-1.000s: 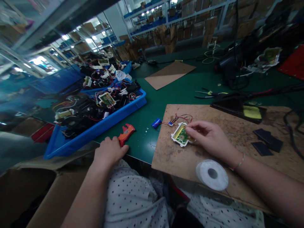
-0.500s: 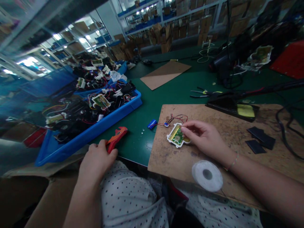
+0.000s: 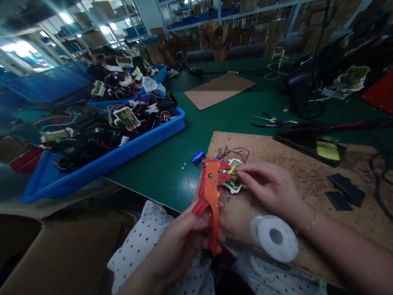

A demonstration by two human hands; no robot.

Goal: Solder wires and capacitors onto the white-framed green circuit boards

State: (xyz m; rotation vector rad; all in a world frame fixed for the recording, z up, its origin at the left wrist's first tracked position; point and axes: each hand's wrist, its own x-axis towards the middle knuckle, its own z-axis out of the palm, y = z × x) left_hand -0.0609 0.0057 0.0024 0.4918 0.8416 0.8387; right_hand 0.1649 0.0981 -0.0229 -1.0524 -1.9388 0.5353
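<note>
My left hand (image 3: 196,233) is closed round the handles of an orange and red wire stripper (image 3: 211,186). The tool stands roughly upright, its open red jaws over the left part of a green circuit board (image 3: 233,184) in a white plastic frame. My right hand (image 3: 270,184) has thumb and forefinger pinched together at the board's right side, close to the jaws. Whatever lies between those fingertips is too small to make out. Red and black wires (image 3: 238,149) curve behind the board. A blue cylindrical battery pack (image 3: 198,157) lies left of it, wired to a small connector.
The board rests on a brown wooden sheet (image 3: 307,180). Near my right forearm is a white spool (image 3: 278,238); black flat pieces (image 3: 346,190) lie further right. Behind are a soldering iron stand (image 3: 307,143) and pliers (image 3: 265,121). A blue bin (image 3: 147,149) full of parts stands left.
My left hand has lifted the wire stripper off the table and brought it right, up to the circuit board. The right hand keeps its pinch beside the board. The view has shifted slightly.
</note>
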